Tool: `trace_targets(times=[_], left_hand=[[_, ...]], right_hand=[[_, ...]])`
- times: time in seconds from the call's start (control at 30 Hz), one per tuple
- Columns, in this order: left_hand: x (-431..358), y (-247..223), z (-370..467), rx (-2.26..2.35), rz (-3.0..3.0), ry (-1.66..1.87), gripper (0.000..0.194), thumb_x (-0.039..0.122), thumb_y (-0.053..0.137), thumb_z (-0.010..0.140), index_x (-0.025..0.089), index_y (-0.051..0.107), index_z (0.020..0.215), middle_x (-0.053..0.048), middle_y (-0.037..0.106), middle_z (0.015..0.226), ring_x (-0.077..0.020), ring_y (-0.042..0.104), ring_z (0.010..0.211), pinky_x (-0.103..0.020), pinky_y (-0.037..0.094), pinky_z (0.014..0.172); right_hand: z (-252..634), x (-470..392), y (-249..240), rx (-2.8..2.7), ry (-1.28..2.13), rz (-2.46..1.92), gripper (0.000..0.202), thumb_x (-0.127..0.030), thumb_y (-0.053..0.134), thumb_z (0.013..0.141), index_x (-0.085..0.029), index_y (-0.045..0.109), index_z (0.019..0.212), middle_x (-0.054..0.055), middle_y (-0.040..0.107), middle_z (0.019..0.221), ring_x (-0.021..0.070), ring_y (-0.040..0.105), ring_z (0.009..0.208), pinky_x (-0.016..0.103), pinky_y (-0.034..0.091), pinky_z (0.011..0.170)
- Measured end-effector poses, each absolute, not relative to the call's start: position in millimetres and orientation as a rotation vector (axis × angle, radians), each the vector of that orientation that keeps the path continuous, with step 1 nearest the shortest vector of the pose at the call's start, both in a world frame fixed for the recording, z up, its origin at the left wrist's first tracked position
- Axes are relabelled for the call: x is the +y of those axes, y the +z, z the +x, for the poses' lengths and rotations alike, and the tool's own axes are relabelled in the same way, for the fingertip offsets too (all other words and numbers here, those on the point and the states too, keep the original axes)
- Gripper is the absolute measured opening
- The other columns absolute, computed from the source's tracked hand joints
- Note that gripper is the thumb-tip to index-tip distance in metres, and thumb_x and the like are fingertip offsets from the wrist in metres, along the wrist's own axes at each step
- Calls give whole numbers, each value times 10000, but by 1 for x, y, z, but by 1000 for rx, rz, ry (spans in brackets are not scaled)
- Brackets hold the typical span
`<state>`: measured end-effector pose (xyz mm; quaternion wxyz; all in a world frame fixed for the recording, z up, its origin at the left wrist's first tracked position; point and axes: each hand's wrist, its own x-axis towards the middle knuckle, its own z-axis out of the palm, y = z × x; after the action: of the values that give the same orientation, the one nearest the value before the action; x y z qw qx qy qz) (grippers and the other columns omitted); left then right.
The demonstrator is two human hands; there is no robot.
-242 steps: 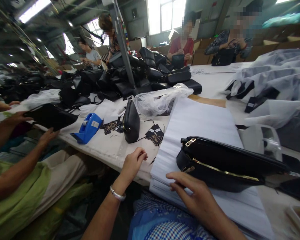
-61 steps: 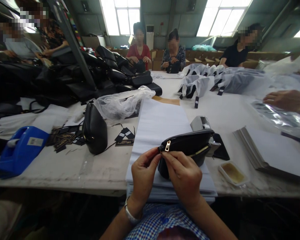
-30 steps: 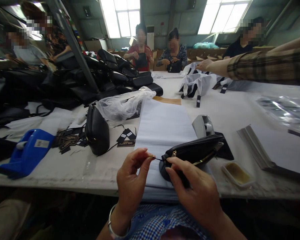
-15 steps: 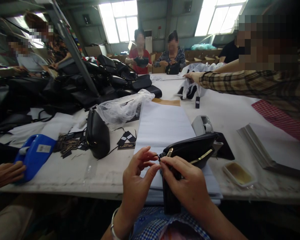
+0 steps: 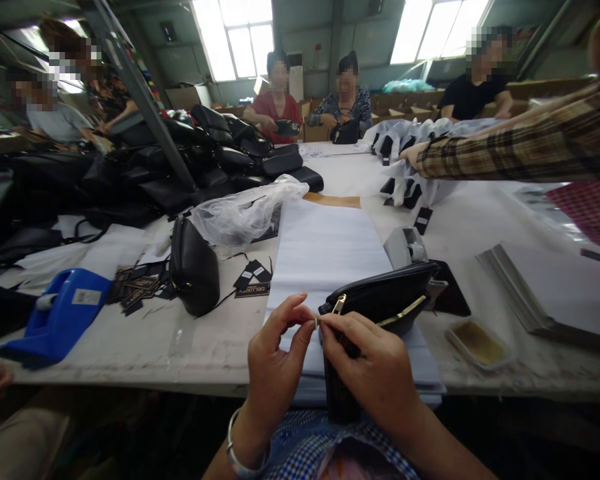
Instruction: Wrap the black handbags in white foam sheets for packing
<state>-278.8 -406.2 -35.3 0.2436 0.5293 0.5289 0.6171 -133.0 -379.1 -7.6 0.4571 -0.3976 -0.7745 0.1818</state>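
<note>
A black handbag (image 5: pixel 375 293) with gold zips stands tilted on a stack of white paper (image 5: pixel 330 233). Just left of its zip pull (image 5: pixel 339 304), the fingertips of my left hand (image 5: pixel 277 353) and right hand (image 5: pixel 373 353) meet in a pinch. Between them shows a tiny pale-gold piece (image 5: pixel 317 322), too small to name. My right hand is against the bag's front, hiding part of it. Another black handbag (image 5: pixel 195 267) stands to the left, beside black hang tags (image 5: pixel 253 277).
A blue tape dispenser (image 5: pixel 65 320) stands at left, a grey one (image 5: pixel 405 247) behind the bag. A shallow tub (image 5: pixel 480 341) and a grey-edged stack of sheets (image 5: pixel 550 293) lie at right. Black bags (image 5: pixel 220 153) are heaped at back left. A co-worker's plaid sleeve (image 5: pixel 510 157) reaches in.
My fingertips have shifted slightly; the dark bit at them no longer shows, and a pale-gold piece does. The plaid sleeve moved right. A co-worker's hand left the blue dispenser.
</note>
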Motion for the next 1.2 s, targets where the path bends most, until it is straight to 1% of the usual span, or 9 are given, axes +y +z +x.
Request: trace_targets(times=[0.2, 0.33, 0.5, 0.7, 0.8, 0.93, 1.07, 1.13, 1.2], left_hand=[[-409, -34, -281, 1399, 1324, 1626, 355, 228, 630, 914, 303, 611, 1261, 7, 690, 994, -108, 670, 922, -205, 537, 865], [-410, -31, -285, 1244, 1199, 1546, 283, 248, 660, 894, 274, 645, 1176, -11, 684, 1014, -136, 678, 957, -218, 538, 880], [-402, -24, -291, 1053, 1190, 1390, 159, 257, 702, 855, 240, 698, 1013, -19, 695, 883, -137, 663, 804, -213, 548, 778], [-394, -12, -302, 978, 1133, 1113, 382, 391, 778, 762, 221, 733, 1102, -26, 658, 709, -153, 619, 680, -242, 519, 677], [-395, -15, -306, 932, 991, 1127, 397, 404, 811, 723, 235, 751, 1077, -25, 671, 676, -143, 601, 626, -249, 518, 643], [-392, -23, -305, 980, 608, 1367, 463, 325, 879, 627, 273, 752, 1069, -37, 740, 840, -180, 665, 746, -306, 567, 776], [-388, -26, -296, 962, 474, 1419, 659, 277, 861, 637, 294, 657, 1264, -77, 740, 1078, -178, 668, 760, -323, 580, 775], [-386, -26, -290, 945, 486, 1411, 725, 288, 844, 670, 306, 587, 1348, -95, 723, 1154, -153, 644, 710, -289, 566, 697], [-383, -26, -284, 912, 506, 1399, 756, 298, 848, 674, 319, 560, 1372, -102, 709, 1197, -132, 619, 675, -252, 533, 618]], right_hand=[[-132, -379, -9, -1875, 392, -993, 101, -155, 630, 907, -188, 690, 981, -3, 687, 810, 105, 650, 696, 198, 492, 684], [-132, -377, -10, -1871, 406, -975, 116, -149, 622, 912, -186, 677, 1008, 12, 701, 865, 115, 667, 750, 196, 500, 715], [-128, -376, -14, -1866, 525, -918, 125, -150, 604, 930, -196, 680, 1019, 16, 695, 866, 117, 669, 764, 191, 511, 725], [-118, -372, -17, -1853, 670, -894, 168, -168, 641, 911, -206, 702, 1062, 23, 711, 908, 124, 676, 828, 184, 513, 771], [-109, -375, -7, -1856, 864, -920, 349, -174, 763, 806, -232, 680, 1140, 13, 718, 1004, 141, 669, 937, 190, 503, 854], [-89, -385, 2, -1949, 1101, -997, 627, -117, 774, 730, -311, 589, 1296, -11, 693, 1150, 159, 649, 1040, 214, 489, 931], [-71, -388, -16, -2074, 1201, -1226, 776, -138, 712, 731, -295, 455, 1447, 15, 737, 1010, 198, 701, 889, 259, 547, 813], [-64, -383, -29, -2051, 1300, -1284, 786, -219, 737, 733, -272, 444, 1462, 24, 756, 928, 211, 721, 812, 254, 564, 740], [-59, -377, -35, -1991, 1349, -1144, 628, -344, 725, 784, -283, 547, 1384, 34, 765, 967, 218, 731, 855, 247, 568, 763]])
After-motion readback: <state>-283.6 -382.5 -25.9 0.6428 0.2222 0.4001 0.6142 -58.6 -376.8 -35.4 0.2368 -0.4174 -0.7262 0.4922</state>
